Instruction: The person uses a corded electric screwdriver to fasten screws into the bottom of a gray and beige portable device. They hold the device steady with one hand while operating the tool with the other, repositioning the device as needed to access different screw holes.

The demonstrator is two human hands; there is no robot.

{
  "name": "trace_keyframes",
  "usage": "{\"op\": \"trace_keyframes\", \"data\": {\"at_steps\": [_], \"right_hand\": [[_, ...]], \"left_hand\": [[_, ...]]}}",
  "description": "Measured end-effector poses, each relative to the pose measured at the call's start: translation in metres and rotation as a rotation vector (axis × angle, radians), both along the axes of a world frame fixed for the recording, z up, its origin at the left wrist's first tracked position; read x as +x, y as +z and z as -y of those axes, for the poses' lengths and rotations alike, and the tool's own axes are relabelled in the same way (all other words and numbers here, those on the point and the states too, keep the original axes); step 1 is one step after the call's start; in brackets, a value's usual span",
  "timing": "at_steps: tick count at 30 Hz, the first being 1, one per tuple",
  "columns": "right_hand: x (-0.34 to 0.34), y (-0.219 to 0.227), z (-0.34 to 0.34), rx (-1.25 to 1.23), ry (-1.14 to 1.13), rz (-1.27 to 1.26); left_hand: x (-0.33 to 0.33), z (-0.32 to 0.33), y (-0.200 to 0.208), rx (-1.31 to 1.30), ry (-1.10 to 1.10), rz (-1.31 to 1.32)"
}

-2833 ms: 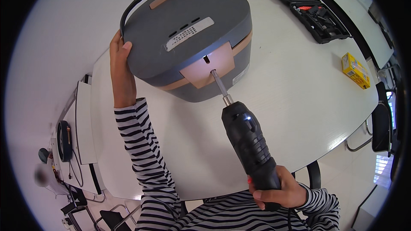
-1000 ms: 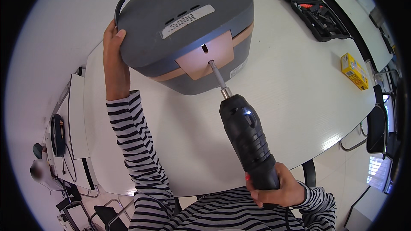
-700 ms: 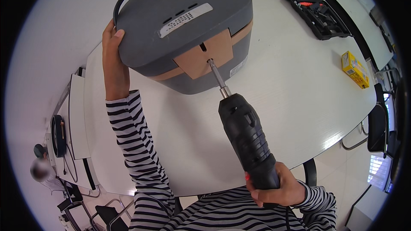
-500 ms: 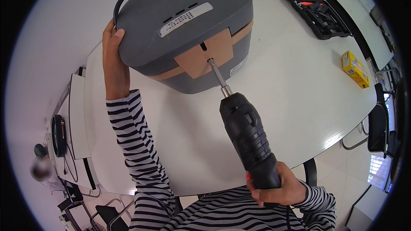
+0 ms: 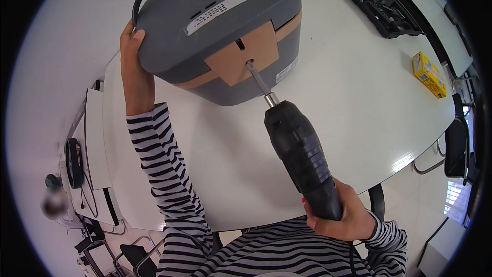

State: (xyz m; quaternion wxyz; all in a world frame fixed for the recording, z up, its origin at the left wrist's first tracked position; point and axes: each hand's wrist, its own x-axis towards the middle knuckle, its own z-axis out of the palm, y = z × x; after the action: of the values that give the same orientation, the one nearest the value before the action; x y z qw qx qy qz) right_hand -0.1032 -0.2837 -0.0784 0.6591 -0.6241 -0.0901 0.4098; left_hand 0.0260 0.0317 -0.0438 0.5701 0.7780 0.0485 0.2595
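A dark grey rice cooker [image 5: 215, 18] with a tan front plate [image 5: 256, 54] and a black carrying handle stands at the far left of the table. My left hand [image 5: 131, 46] grips its left side, thumb on the edge of the lid and fingers partly hidden behind. In my right hand [image 5: 344, 215] is a black electric screwdriver [image 5: 302, 149], wrapped by the fingers at its rear end. Its long bit [image 5: 259, 78] reaches up to a small hole in the tan plate, below a dark slot. How deep the tip sits cannot be told.
The white table [image 5: 369, 118] carries an open black tool case [image 5: 387, 13] at the far right and a yellow box [image 5: 429, 74] near the right edge. Chairs [image 5: 455, 146] stand around. A person [image 5: 59, 202] is in the left background.
The view has shifted slightly, and the cooker appears a little higher. My right hand and the screwdriver's rear end sit slightly farther right; the tip stays at the same hole. My left hand keeps its grip.
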Motion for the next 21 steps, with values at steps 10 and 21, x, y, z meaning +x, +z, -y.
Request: {"op": "trace_keyframes", "data": {"at_steps": [10,21], "right_hand": [[0.002,0.002,0.0,-0.049,-0.024,0.012],[0.009,0.017,0.005,-0.222,-0.047,0.031]], "left_hand": [[-0.001,-0.002,-0.001,0.001,-0.003,0.015],[-0.001,-0.003,0.0,0.017,-0.032,0.054]]}}
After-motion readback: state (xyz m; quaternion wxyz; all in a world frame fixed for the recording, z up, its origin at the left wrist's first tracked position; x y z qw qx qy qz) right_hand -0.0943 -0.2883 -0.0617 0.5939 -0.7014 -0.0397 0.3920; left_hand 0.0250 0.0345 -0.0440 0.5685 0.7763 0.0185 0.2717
